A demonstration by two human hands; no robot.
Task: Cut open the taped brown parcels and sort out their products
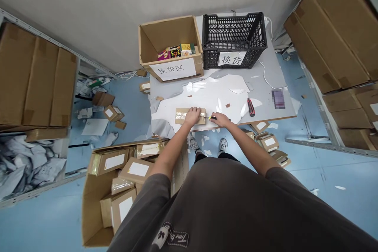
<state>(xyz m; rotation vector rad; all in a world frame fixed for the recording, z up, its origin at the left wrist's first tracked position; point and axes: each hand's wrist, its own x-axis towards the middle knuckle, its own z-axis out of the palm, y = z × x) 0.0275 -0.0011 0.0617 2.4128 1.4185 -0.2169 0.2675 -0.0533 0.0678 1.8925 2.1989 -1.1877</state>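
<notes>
A small taped cardboard box (180, 115) lies flat near the front edge of the table. Across its right half rests my left hand (193, 115), holding it down with the fingers reaching its far edge. Closed around a slim box cutter (213, 117) with yellow and black on its handle is my right hand (221, 119). The thin metal tip points left and meets the box's right end. How deep the tip goes is too small to tell. Further right on the table lies a red and black utility knife (251, 107).
An open carton (171, 71) with colourful packets and a black plastic crate (236, 39) stand at the table's back. Paper scraps (196, 86) and a purple item (278, 99) lie on the table. A large carton of parcels (88, 204) is at my left; shelves of boxes flank both sides.
</notes>
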